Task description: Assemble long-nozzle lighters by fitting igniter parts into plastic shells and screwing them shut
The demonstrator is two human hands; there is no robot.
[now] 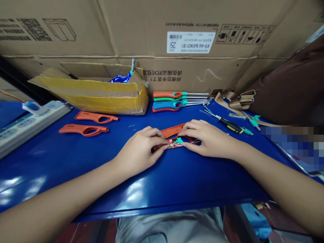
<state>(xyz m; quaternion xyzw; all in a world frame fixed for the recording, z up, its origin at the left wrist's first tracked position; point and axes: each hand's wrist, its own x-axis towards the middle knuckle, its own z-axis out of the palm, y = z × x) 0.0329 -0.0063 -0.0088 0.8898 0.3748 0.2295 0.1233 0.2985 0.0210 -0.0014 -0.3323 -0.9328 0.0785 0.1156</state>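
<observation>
Both my hands are at an opened orange lighter shell (pixel 174 147) lying on the blue table (pixel 162 182). In that half sit a green trigger (pixel 179 140), thin white wires and a small brown part (pixel 159 147) at the left end. My left hand (pixel 141 146) pinches that left end, thumb and fingers closed around it. My right hand (pixel 206 138) grips the right end, its thumb beside the green trigger and fingertips on the shell. Right behind lies a second orange shell half (pixel 172 132). What lies under my fingers is hidden.
Two orange shell halves (pixel 87 129) and small screws (pixel 132 127) lie to the left. Assembled long-nosed lighters (pixel 168 105) are stacked behind. A black-and-yellow screwdriver (pixel 230 125) lies at right. A taped cardboard box (pixel 101 98) and power strip (pixel 32 121) stand left; a person's brown clothing (pixel 291 84) is at right.
</observation>
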